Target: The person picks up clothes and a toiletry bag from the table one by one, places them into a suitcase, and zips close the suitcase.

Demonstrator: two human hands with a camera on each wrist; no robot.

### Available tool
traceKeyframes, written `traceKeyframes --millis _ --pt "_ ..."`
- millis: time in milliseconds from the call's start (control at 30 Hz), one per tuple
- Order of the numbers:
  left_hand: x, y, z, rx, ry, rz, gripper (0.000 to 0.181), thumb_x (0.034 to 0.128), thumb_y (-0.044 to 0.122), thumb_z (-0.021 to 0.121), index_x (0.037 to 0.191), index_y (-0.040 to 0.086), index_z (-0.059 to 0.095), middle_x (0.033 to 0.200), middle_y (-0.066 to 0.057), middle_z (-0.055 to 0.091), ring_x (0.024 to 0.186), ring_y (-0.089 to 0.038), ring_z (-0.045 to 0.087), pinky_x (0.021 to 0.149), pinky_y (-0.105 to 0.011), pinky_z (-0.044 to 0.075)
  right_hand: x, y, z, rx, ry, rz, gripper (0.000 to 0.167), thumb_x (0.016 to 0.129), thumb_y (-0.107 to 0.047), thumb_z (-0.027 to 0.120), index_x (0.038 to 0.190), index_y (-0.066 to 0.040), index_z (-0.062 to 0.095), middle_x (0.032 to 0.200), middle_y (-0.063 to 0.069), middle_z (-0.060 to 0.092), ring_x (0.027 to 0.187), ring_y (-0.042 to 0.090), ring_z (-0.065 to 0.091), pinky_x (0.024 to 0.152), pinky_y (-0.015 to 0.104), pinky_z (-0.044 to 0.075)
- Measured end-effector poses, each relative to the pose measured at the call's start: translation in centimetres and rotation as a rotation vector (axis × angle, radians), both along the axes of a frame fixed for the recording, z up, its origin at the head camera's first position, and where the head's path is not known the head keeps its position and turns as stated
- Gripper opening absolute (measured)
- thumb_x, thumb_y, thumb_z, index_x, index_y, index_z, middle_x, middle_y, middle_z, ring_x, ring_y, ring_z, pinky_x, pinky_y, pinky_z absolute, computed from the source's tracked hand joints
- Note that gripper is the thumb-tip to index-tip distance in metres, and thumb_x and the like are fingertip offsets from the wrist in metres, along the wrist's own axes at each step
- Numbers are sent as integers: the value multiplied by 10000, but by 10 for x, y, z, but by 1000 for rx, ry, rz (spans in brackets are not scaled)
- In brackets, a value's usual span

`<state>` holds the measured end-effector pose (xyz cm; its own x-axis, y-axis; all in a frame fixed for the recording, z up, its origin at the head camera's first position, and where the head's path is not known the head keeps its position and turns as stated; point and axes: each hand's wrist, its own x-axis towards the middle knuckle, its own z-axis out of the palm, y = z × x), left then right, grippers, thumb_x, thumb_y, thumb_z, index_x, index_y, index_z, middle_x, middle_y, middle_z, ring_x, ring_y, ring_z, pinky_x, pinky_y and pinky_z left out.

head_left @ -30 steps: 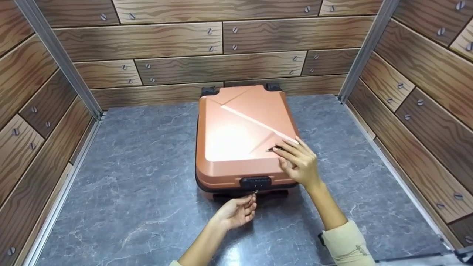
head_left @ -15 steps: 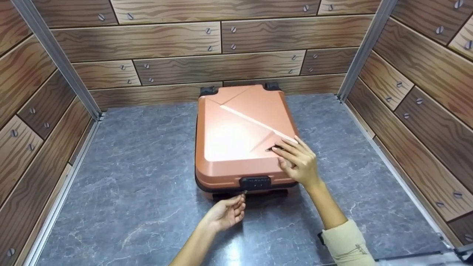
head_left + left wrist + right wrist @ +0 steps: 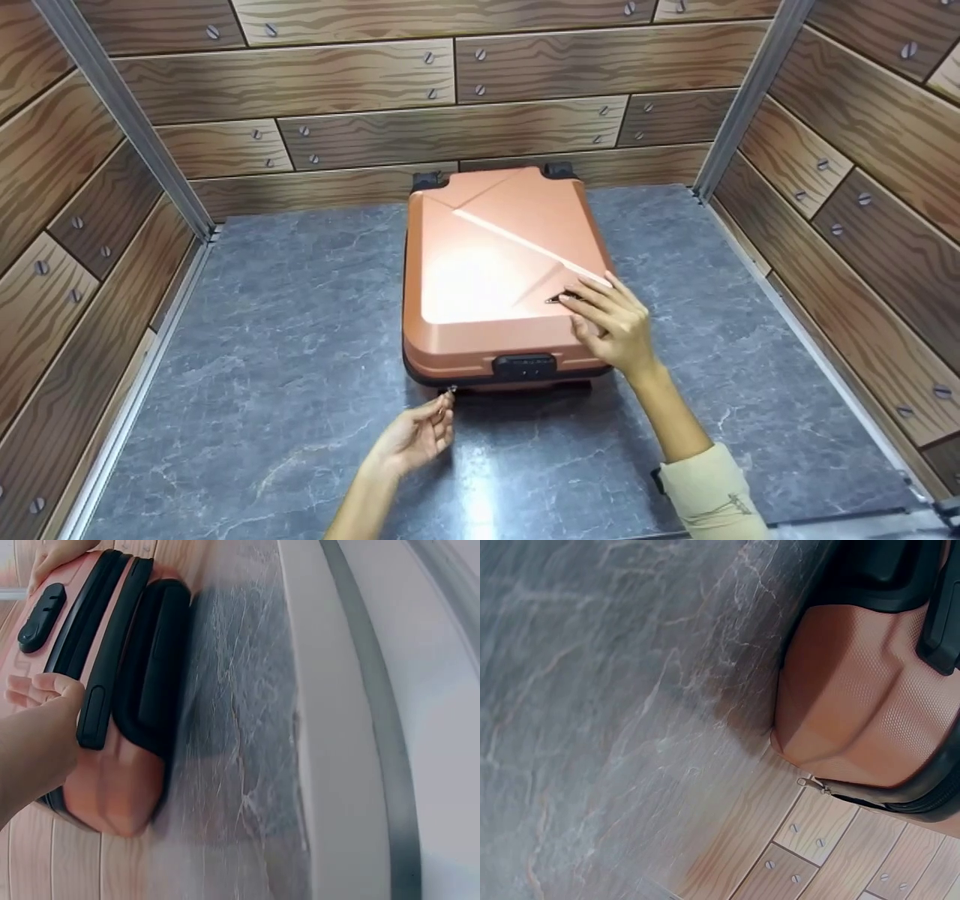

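A rose-gold hard-shell suitcase (image 3: pixel 487 225) lies flat, its black combination lock (image 3: pixel 525 366) on the side nearest me. At the left part of that near side, my left hand (image 3: pixel 409 442) pinches a small metal zipper pull (image 3: pixel 452 389) between thumb and fingers. My right hand (image 3: pixel 619 330) rests on the lid's right front corner with fingers fairly straight, partly covering a dark badge (image 3: pixel 555 299). In the left wrist view, a black carry handle (image 3: pixel 112 660) runs below the zipper. The right wrist view shows a second zipper pull (image 3: pixel 810 784) on the suitcase's side; no hand appears there.
Beneath the suitcase is a grey marbled surface (image 3: pixel 300 315). Wood-print panels (image 3: pixel 360 79) enclose the back and both sides, with metal corner posts (image 3: pixel 139 124). Black wheels (image 3: pixel 429 181) at the suitcase's far end stand close to the back panel.
My left hand has slid left along the suitcase's near edge, drawing the zipper pull from below the lock toward the left corner. My right hand has stayed on the lid.
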<state>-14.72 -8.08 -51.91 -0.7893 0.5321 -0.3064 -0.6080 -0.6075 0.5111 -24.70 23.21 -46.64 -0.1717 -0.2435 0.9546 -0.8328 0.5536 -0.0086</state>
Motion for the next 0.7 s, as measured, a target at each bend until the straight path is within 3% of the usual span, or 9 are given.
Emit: traceKeyframes --millis 333,700 --pt "0 -14 3 40 13 -8 388 987 54 269 894 89 644 830 51 654 720 -48 577 726 -202 436 1 -1 1 5 3 -2 236 850 -230 570 944 -99 743 989 83 678 929 327 621 879 561 390" --pt "-3 -23 2 124 -41 -7 366 979 52 288 869 56 636 842 11 656 713 -62 573 720 -197 436 1 1 2 9 12 1 233 845 -225 574 934 -95 745 983 86 679 913 331 625 869 564 396"
